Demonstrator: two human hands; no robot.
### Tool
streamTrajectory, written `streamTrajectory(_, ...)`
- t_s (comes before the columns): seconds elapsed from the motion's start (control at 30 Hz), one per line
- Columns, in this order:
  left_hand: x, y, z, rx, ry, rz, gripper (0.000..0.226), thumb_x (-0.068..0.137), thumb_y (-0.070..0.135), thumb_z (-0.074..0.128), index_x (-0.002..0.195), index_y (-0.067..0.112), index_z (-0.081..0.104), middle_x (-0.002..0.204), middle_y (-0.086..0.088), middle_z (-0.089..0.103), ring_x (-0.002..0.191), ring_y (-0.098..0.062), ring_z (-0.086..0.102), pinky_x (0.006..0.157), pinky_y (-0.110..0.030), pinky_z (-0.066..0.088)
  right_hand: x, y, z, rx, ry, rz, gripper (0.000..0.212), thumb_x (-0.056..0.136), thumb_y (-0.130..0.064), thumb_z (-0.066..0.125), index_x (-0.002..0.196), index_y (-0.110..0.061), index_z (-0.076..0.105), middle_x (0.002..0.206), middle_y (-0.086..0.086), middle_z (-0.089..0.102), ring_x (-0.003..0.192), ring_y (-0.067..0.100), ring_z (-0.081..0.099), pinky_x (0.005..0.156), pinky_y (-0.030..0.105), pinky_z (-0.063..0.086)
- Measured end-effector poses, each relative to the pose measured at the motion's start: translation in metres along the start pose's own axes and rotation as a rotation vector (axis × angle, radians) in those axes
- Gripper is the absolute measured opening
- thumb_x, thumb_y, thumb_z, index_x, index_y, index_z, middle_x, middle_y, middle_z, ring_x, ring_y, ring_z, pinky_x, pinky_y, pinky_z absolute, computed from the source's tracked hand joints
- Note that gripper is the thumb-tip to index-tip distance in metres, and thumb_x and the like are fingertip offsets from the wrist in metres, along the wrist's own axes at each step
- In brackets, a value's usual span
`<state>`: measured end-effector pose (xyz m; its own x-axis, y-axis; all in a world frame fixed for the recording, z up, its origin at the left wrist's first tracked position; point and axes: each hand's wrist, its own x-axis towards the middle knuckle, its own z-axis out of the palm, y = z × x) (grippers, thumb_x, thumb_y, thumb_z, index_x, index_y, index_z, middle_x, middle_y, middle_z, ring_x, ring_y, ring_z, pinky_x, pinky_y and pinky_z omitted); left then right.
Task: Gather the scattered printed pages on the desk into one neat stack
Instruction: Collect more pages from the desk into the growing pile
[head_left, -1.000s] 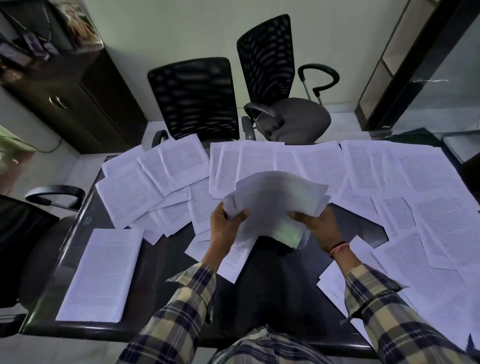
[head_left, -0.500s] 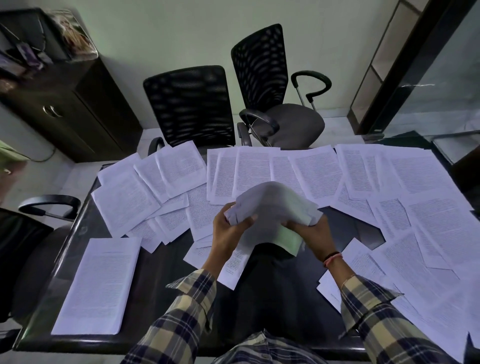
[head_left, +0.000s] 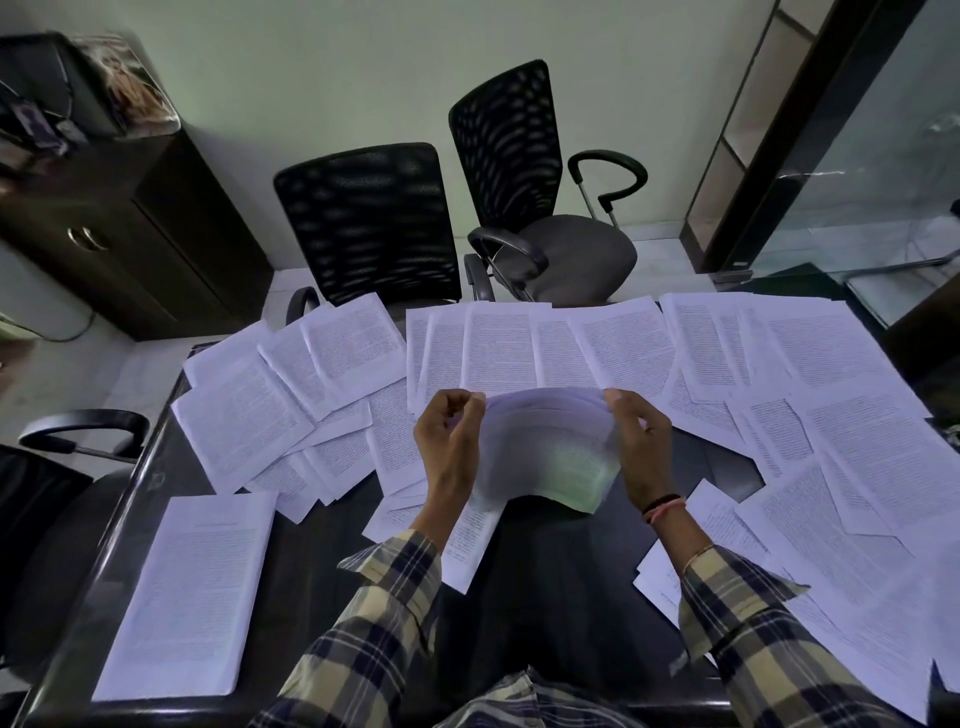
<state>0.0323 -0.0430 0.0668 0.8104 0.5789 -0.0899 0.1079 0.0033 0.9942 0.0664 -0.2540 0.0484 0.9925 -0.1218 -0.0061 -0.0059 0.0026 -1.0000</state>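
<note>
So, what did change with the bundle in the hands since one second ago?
The bundle of pages, loose and fanned unevenly a second ago, is now squared: the left hand and right hand shifted their grip to its two side edges, and it bows between them. The scattered pages and the flat stack on the desk stayed put.

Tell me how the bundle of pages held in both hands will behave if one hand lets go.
The bundle, pinched at its edges by the left hand and right hand, already bows between them, so it is probably floppy. Released on one side, it would likely droop and fan apart.
</note>
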Motion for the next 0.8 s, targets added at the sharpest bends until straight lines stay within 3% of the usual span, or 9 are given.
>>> streamTrajectory(0.1,0.0,-0.005,-0.002,0.02,0.014,-0.008,0.007,0.091,0.018,0.071,0.085,0.016,0.073,0.075,0.004,0.067,0.073,-0.009,0.057,0.071,-0.031,0.049,-0.001,0.001,-0.002,-0.028,-0.009,-0.018,0.019,0.101,-0.02,0.058,0.098,-0.014,0.076,0.096,-0.003,0.074,0.096,0.014,0.066,0.087,0.027,0.05)
streamTrajectory(0.2,-0.001,-0.007,-0.006,0.023,-0.039,0.061,0.017,0.097,0.032,0.07,0.089,0.018,0.072,0.083,-0.004,0.07,0.077,-0.011,0.06,0.07,-0.026,0.049,0.0,-0.004,-0.001,-0.052,-0.031,-0.086,0.035,0.095,-0.038,0.054,0.103,-0.011,0.075,0.102,-0.004,0.075,0.098,0.008,0.067,0.088,0.018,0.05)
streamTrajectory(0.3,0.001,-0.006,-0.005,0.083,-0.065,0.094,0.015,0.096,0.03,0.073,0.091,0.016,0.073,0.084,0.005,0.073,0.082,-0.008,0.065,0.071,-0.022,0.051,0.005,-0.004,0.002,-0.048,-0.028,-0.075,0.028,0.096,-0.032,0.062,0.094,-0.009,0.076,0.09,0.002,0.074,0.086,0.007,0.064,0.08,0.015,0.049)
streamTrajectory(0.4,0.005,-0.005,-0.004,0.123,-0.043,0.079,0.01,0.096,0.018,0.07,0.086,0.015,0.073,0.075,0.009,0.067,0.07,-0.003,0.058,0.067,-0.021,0.047,0.009,0.003,0.003,-0.079,-0.048,-0.064,0.023,0.1,-0.021,0.063,0.089,-0.004,0.074,0.085,0.019,0.069,0.08,0.012,0.059,0.074,0.018,0.048)
streamTrajectory(0.53,0.008,-0.001,-0.004,0.079,-0.057,0.059,0.034,0.1,0.033,0.067,0.069,0.021,0.062,0.062,0.014,0.054,0.064,-0.006,0.047,0.061,-0.019,0.039,0.011,0.001,0.002,-0.04,-0.044,-0.079,0.045,0.097,-0.039,0.058,0.081,0.002,0.065,0.077,0.026,0.057,0.073,0.019,0.048,0.069,0.026,0.043)
streamTrajectory(0.6,0.01,0.001,-0.003,0.119,-0.037,0.049,0.031,0.097,0.036,0.07,0.073,0.017,0.068,0.064,0.01,0.06,0.064,-0.006,0.052,0.062,-0.02,0.043,0.012,0.001,0.004,-0.027,-0.027,-0.054,0.037,0.1,-0.029,0.061,0.071,-0.007,0.063,0.067,0.015,0.051,0.07,0.017,0.044,0.068,0.027,0.04)
streamTrajectory(0.7,0.01,0.002,-0.001,0.136,0.006,0.034,0.016,0.094,0.019,0.069,0.078,0.014,0.071,0.069,0.008,0.066,0.063,-0.001,0.056,0.062,-0.018,0.046,0.015,0.005,0.006,-0.023,-0.002,-0.027,0.03,0.1,-0.016,0.062,0.072,-0.015,0.07,0.07,0.002,0.062,0.075,0.015,0.053,0.073,0.026,0.046)
streamTrajectory(0.8,0.011,-0.001,-0.002,0.13,0.025,0.027,0.013,0.093,0.01,0.063,0.087,0.013,0.074,0.081,0.008,0.073,0.072,0.001,0.062,0.065,-0.012,0.049,0.019,0.009,0.001,-0.043,-0.008,-0.046,0.025,0.1,-0.012,0.056,0.088,-0.003,0.076,0.087,0.014,0.073,0.086,0.018,0.065,0.083,0.031,0.053)
